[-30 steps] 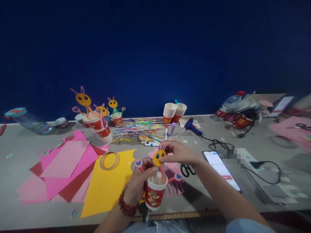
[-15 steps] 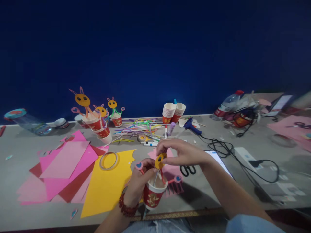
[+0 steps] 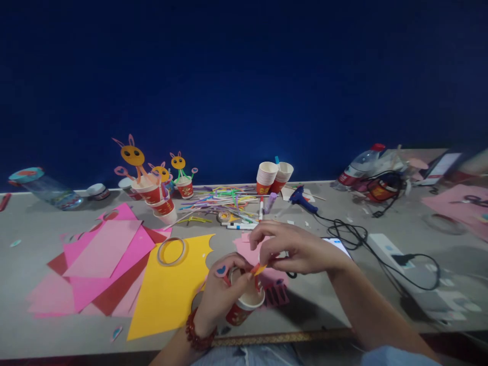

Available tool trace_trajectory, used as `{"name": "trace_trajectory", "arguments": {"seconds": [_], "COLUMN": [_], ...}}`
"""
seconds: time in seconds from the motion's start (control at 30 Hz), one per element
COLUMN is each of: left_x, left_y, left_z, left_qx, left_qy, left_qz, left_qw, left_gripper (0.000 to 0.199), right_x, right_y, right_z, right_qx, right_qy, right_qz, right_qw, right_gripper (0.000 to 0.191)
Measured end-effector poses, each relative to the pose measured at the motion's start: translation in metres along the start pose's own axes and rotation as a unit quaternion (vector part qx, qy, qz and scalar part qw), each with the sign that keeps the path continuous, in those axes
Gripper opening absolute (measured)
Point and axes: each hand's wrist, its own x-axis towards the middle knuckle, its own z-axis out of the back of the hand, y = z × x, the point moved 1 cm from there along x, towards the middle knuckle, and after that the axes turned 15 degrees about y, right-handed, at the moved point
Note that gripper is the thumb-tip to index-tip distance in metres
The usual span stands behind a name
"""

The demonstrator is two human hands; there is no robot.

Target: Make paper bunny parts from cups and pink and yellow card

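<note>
A red paper cup [image 3: 238, 313] with a white rim stands near the table's front edge, tilted a little. My left hand [image 3: 221, 290], with a red bead bracelet, is closed over the cup's left side, its thumb and fingers pinching the red strip at the base of a small yellow paper piece [image 3: 261, 270]. From the right, my right hand [image 3: 293, 249] pinches the yellow piece's other side between thumb and finger. A pink disc with a blue heart [image 3: 221, 271] shows by my left knuckles. Pink paper [image 3: 247, 247] lies behind the cup.
Yellow paper [image 3: 171, 290] bears a tape ring [image 3: 171, 251]. Pink sheets [image 3: 107, 249] lie left. Finished cup figures [image 3: 147, 190], straws [image 3: 224, 201] and stacked cups [image 3: 267, 178] stand or lie behind. On the right are a blue glue gun [image 3: 303, 200], cables and a power strip [image 3: 389, 254].
The yellow face has turned from facing up to nearly edge-on, low over the cup. My right hand has shifted slightly right and down, and the cup has tilted.
</note>
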Motion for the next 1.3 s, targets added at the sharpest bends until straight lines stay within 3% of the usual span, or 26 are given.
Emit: {"name": "trace_trajectory", "arguments": {"seconds": [0.27, 0.43, 0.63, 1.03, 1.3], "left_x": [-0.001, 0.001, 0.003, 0.002, -0.002], "left_y": [-0.012, 0.0, 0.01, 0.014, 0.018], "left_z": [-0.001, -0.001, -0.002, -0.005, -0.008], "left_qx": [0.064, -0.014, -0.16, -0.196, -0.188], "left_qy": [-0.014, -0.025, -0.013, -0.012, -0.004], "left_qz": [-0.024, 0.018, 0.062, 0.077, 0.08], "left_qw": [0.998, 0.999, 0.985, 0.978, 0.979], "left_gripper": [0.006, 0.003, 0.013, 0.021, 0.016], "right_x": [-0.001, 0.005, 0.007, 0.002, -0.002], "right_y": [0.002, -0.001, -0.007, -0.02, -0.022], "right_z": [-0.003, -0.007, -0.009, -0.009, -0.008], "right_qx": [-0.006, 0.037, 0.066, 0.118, 0.122], "right_qy": [-0.012, -0.041, -0.046, -0.03, -0.021], "right_qz": [-0.004, -0.02, 0.006, 0.069, 0.096], "right_qw": [1.0, 0.998, 0.997, 0.99, 0.988], "right_gripper": [0.012, 0.007, 0.008, 0.016, 0.023]}}
